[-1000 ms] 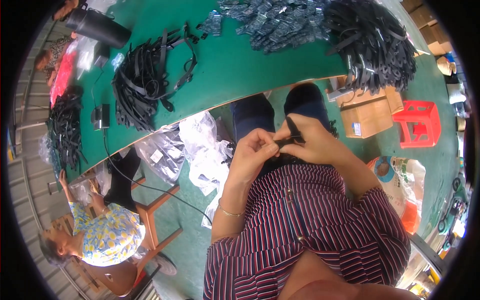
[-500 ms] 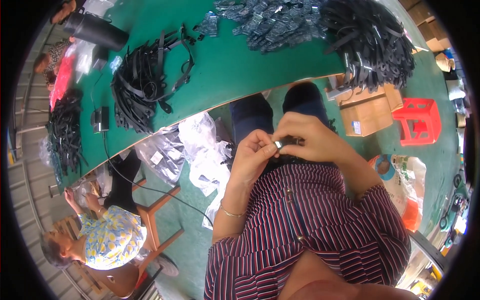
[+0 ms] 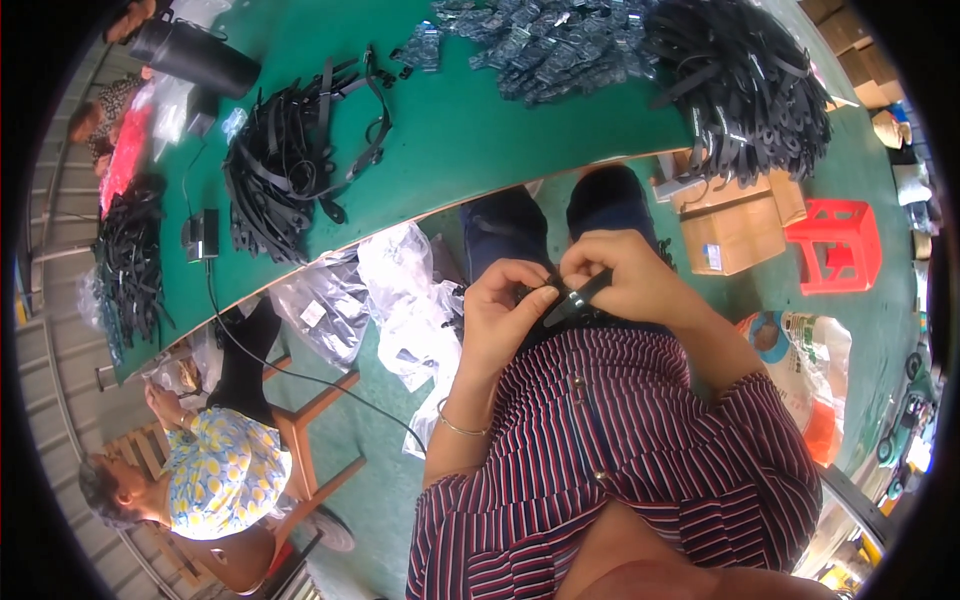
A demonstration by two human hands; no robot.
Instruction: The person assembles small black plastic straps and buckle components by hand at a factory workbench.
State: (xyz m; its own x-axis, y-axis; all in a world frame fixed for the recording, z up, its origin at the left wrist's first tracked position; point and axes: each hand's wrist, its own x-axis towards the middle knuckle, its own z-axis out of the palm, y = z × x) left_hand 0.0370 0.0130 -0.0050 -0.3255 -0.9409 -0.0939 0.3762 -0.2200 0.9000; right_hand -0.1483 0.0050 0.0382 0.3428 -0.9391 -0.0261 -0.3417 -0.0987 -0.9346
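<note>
A black strap (image 3: 592, 289) with a small shiny silver piece on it is stretched between my hands, just above my lap. My left hand (image 3: 503, 307) pinches one end between thumb and fingers. Around the other part the fingers of my right hand (image 3: 628, 277) are closed. The fingers partly cover the strap, and its ends blend into dark things on my lap. In front of me, a loose pile of black straps (image 3: 270, 180) lies on the green table (image 3: 440, 140), with a larger bundle of black straps (image 3: 745, 95) at the right end.
Small clear packets (image 3: 570, 50) are heaped at the table's far side. Cardboard boxes (image 3: 735, 230) and a red stool (image 3: 838, 245) stand to the right. White plastic bags (image 3: 400, 300) hang below the table edge. A cable (image 3: 300, 376) runs down from a black adapter (image 3: 201, 237). A co-worker (image 3: 225, 470) sits at left.
My hands have drawn slightly apart, and more of the black strap shows between them. The silver piece now sits nearer my right hand. The co-worker's hands have come together.
</note>
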